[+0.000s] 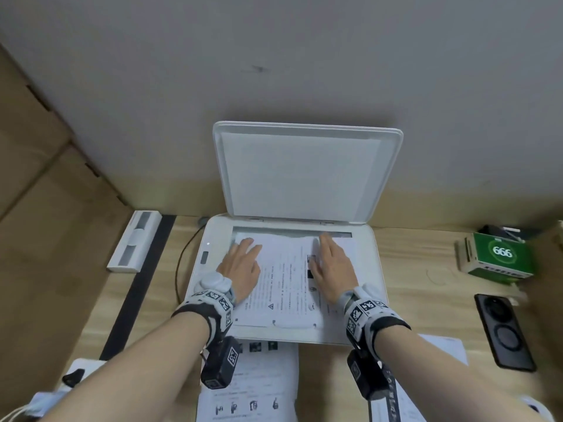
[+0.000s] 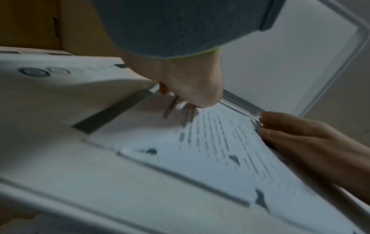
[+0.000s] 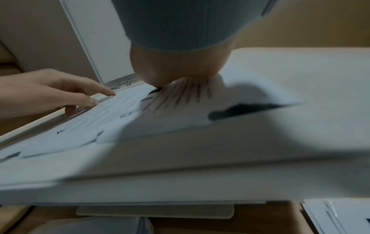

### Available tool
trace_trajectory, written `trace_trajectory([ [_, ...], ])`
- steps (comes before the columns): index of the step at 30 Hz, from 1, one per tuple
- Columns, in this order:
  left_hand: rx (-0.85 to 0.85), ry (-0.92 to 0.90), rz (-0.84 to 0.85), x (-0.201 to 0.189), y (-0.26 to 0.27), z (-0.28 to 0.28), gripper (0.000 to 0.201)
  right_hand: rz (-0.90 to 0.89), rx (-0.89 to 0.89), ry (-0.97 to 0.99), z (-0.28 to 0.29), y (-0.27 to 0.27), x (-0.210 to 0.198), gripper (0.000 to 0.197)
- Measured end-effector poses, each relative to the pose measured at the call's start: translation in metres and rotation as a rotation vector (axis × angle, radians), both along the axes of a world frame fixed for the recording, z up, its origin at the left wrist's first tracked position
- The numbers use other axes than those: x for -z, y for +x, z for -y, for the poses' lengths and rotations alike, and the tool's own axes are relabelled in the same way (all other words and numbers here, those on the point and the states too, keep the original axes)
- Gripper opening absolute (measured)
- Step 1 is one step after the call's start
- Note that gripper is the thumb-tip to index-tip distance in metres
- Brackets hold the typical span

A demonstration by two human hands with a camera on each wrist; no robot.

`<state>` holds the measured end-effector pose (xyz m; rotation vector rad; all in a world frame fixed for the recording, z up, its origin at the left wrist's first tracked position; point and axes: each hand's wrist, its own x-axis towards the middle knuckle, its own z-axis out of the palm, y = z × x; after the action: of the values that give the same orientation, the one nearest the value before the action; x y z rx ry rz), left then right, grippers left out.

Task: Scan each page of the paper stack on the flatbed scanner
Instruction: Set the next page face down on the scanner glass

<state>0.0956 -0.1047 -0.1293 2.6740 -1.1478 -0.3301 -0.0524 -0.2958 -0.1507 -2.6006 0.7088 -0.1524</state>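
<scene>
A white flatbed scanner (image 1: 370, 269) stands mid-desk with its lid (image 1: 304, 172) raised upright against the wall. A printed page (image 1: 286, 287) lies on the glass, slightly askew, its right edge over the frame. My left hand (image 1: 242, 264) lies flat on the page's left part, fingers straight and pointing to the back. My right hand (image 1: 333, 264) lies flat on the right part, fingertips near the glass's back edge. In the left wrist view the page (image 2: 210, 142) shows lines of print. The right wrist view shows the page (image 3: 160, 117) and my left hand (image 3: 60, 90).
More printed sheets (image 1: 253, 382) lie on the desk in front of the scanner, others (image 1: 444, 345) at the right. A black phone (image 1: 504, 330) and a green box (image 1: 499, 257) sit at the right. A white device (image 1: 134, 242) and a cable (image 1: 179, 263) are at the left.
</scene>
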Motion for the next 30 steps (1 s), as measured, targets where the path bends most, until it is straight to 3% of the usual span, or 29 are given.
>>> trace_trajectory([
  [6, 0.025, 0.067, 0.178, 0.012, 0.000, 0.014, 0.046, -0.014, 0.015, -0.111, 0.000, 0.011, 0.014, 0.050],
  [19, 0.009, 0.132, 0.172, 0.009, 0.002, 0.011, 0.050, -0.059, -0.021, -0.109, -0.002, 0.013, 0.017, 0.068],
  [30, 0.035, 0.145, 0.147, 0.006, 0.004, 0.009, 0.047, -0.064, -0.021, -0.096, -0.003, 0.013, 0.012, 0.071],
])
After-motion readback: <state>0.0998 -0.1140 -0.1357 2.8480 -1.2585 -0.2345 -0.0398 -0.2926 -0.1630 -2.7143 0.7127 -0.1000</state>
